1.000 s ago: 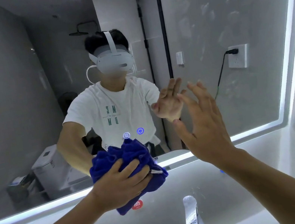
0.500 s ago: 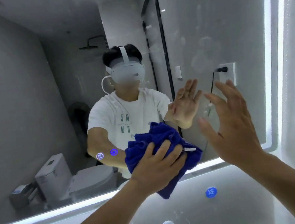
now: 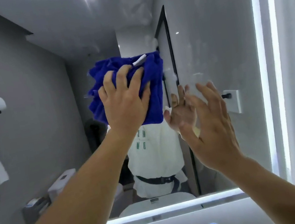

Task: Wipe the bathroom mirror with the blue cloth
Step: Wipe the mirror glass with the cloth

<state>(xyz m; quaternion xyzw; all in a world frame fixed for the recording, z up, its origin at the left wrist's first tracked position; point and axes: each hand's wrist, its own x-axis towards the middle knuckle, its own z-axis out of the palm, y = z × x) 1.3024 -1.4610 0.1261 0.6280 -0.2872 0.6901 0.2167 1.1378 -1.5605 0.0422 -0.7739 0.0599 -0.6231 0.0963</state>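
Left hand (image 3: 123, 98) presses the bunched blue cloth (image 3: 151, 95) flat against the upper middle of the mirror (image 3: 209, 41), fingers spread over it for even wiping pressure, while the right hand (image 3: 206, 121) hangs released, fingers straight, holding nothing, near the glass.

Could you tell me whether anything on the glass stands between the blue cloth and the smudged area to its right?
Nothing visible does. The left hand presses the blue cloth on the mirror; the right hand, open, is raised before the glass lower right, not across the smudges.
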